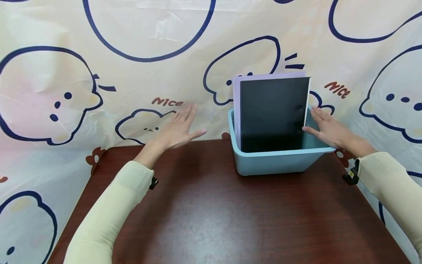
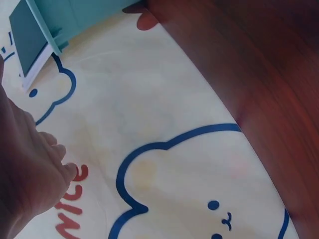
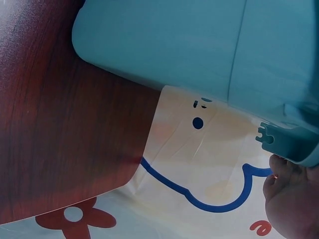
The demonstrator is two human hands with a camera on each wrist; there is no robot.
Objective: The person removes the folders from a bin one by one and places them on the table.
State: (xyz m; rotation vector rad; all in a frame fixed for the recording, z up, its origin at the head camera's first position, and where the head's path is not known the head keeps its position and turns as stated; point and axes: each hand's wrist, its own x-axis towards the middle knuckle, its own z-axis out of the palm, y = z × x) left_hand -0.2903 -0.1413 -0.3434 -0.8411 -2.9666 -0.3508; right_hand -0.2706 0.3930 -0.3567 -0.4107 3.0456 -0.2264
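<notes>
A light blue plastic bin (image 1: 273, 163) stands at the back right of the table. Upright inside it, a flat black board or folder (image 1: 271, 113) with a white edge leans in front of a lilac one (image 1: 236, 106). My right hand (image 1: 324, 128) is at the bin's right rim, fingers extended, thumb pointing toward the black piece; whether it touches that piece I cannot tell. Its fingers also show beside the rim (image 3: 291, 157) in the right wrist view. My left hand (image 1: 179, 128) hovers left of the bin, fingers straight, holding nothing.
The dark brown wooden table (image 1: 211, 220) has its back edge against a cloth (image 1: 151, 80) printed with cartoon outlines and the word "Nice". The cloth also hangs along both sides. Dark wrist straps (image 1: 352, 174) sit at the cuffs of the pale sleeves.
</notes>
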